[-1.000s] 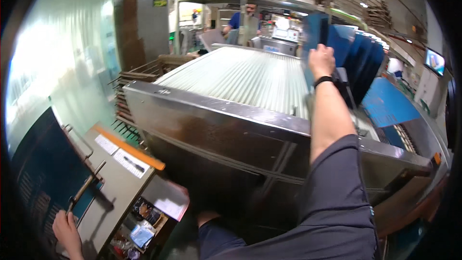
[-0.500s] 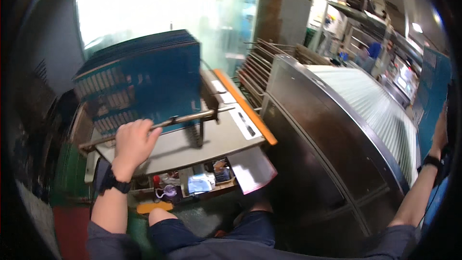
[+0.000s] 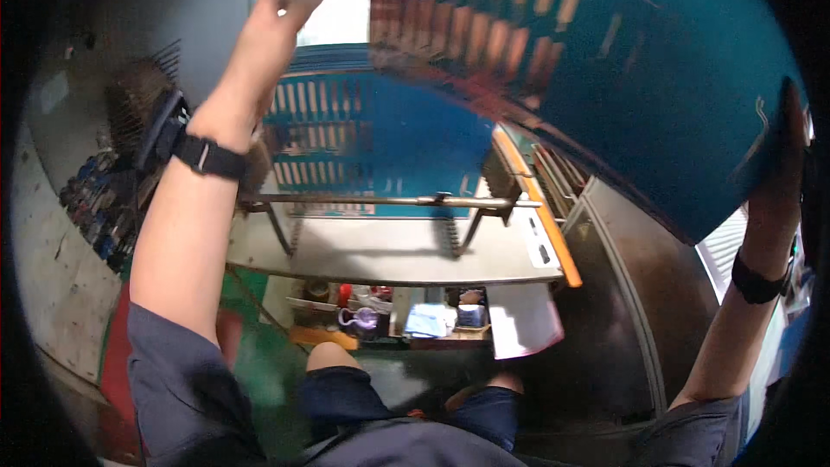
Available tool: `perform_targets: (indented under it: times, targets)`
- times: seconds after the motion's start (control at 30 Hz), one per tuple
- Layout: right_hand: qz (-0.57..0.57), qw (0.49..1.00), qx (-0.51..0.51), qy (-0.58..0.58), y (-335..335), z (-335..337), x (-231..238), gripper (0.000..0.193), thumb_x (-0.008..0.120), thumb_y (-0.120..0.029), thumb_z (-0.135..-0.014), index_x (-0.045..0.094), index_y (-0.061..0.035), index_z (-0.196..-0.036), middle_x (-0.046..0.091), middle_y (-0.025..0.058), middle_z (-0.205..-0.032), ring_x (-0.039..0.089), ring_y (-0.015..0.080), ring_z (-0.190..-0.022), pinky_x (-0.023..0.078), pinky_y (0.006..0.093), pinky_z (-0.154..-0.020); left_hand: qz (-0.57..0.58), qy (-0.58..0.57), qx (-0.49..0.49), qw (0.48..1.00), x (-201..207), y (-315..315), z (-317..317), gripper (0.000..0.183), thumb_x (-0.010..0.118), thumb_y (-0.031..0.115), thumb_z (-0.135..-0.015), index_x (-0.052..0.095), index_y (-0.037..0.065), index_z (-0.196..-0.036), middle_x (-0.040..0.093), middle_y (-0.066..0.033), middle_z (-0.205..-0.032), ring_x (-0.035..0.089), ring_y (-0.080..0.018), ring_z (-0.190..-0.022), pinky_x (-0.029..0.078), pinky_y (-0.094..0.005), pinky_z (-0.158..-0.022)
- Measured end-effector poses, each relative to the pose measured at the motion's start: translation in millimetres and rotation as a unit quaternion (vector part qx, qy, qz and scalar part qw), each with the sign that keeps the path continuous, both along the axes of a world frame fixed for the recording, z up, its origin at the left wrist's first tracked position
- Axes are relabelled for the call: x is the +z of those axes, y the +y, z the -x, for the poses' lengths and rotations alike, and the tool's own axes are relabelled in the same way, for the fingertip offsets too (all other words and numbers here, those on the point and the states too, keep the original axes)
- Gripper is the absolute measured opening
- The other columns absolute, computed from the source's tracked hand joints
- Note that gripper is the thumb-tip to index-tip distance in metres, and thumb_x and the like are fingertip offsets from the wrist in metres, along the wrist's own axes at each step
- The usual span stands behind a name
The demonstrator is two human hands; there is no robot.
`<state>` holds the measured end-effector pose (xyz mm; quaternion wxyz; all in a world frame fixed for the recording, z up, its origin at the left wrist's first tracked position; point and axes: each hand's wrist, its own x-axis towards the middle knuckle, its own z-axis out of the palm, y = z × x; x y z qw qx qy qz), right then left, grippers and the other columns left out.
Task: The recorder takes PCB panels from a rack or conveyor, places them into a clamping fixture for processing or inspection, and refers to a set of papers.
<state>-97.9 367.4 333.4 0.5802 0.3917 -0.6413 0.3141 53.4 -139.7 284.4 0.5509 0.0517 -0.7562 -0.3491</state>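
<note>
A large blue panel (image 3: 692,95) with rows of slots hangs tilted in front of me, partly smeared by motion. My right hand (image 3: 782,151), dark in shadow, grips its right edge. My left hand (image 3: 272,35) is raised at the upper left, fingers curved and apart, holding nothing, a gap short of the panel's left edge. Below and behind stands a stack of similar blue panels (image 3: 432,134) on a light bench (image 3: 380,251). A metal bar (image 3: 372,201) runs across the front of that stack, with toothed uprights under it.
An open drawer below the bench holds a lilac object (image 3: 361,318), a light-blue packet (image 3: 430,320) and small boxes; a white sheet (image 3: 523,320) lies at its right. An orange strip (image 3: 553,233) edges the bench. To the right stands a dark-sided metal machine (image 3: 618,294).
My view has turned right-to-left toward the bench. My left hand has let go of the metal bar and risen. The panel in my right hand has swung in from the far right.
</note>
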Motion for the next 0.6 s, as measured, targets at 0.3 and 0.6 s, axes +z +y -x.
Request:
perform_targets:
  times: [0.3,0.6]
  targets:
    - [-0.154,0.965,-0.081,0.195,-110,44,-14,0.056,0.055,-0.01,-0.104,0.041,-0.0188,-0.157,0.054,0.0222,-0.145,0.063,0.0351,-0.125,0.064,0.0398,-0.094,-0.163,0.113,-0.314,0.929,-26,-68,-26,0.036,0.054,0.03,-0.108,0.057,0.003,-0.132,0.063,-0.009,-0.134,0.057,-0.0233,-0.127,0.039,-0.0426,-0.11]
    - [-0.048,0.829,0.408,-0.38,-232,55,-3,0.051,0.066,-0.04,-0.102,0.057,-0.0018,-0.136,0.068,0.0115,-0.122,0.065,0.0192,-0.109,0.051,0.0323,-0.095,-0.28,0.155,-0.274,0.907,-74,-134,-3,0.034,0.056,0.021,-0.108,0.053,0.003,-0.136,0.063,-0.0086,-0.131,0.06,-0.0236,-0.121,0.048,-0.0415,-0.104]
